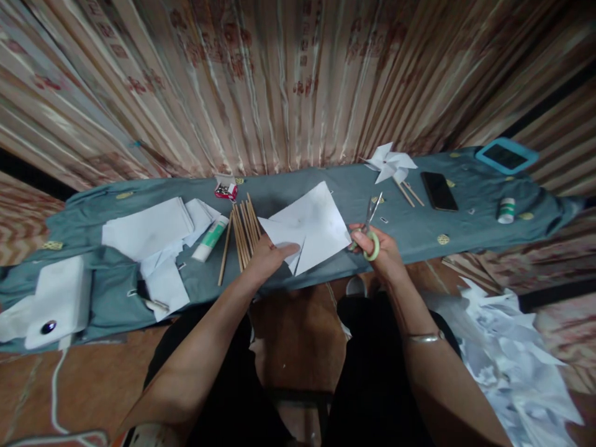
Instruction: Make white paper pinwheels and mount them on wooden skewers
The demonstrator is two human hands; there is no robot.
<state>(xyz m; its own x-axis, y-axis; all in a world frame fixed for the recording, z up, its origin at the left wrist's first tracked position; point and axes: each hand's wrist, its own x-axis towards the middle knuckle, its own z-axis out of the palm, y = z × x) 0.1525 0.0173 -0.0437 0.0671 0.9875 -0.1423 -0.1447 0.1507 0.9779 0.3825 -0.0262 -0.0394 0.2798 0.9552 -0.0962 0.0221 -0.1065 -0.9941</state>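
Note:
A white paper square with a cut slit near its left corner is pinched in my left hand, thumb on top. My right hand is closed around the light-green handles of a pair of scissors, whose blades point up and away from me. The paper's right corner reaches close to my right fingers; whether they touch it I cannot tell. Just left of my left hand lie several thin wooden sticks. Beyond my right hand, finished-looking white paper pinwheels on sticks lie on the cloth.
A glue stick, stacked white paper and a small red box are on the left. A phone, another glue stick and a blue-framed device lie right. A white power bank trails a cable. Many pinwheels are heaped low right.

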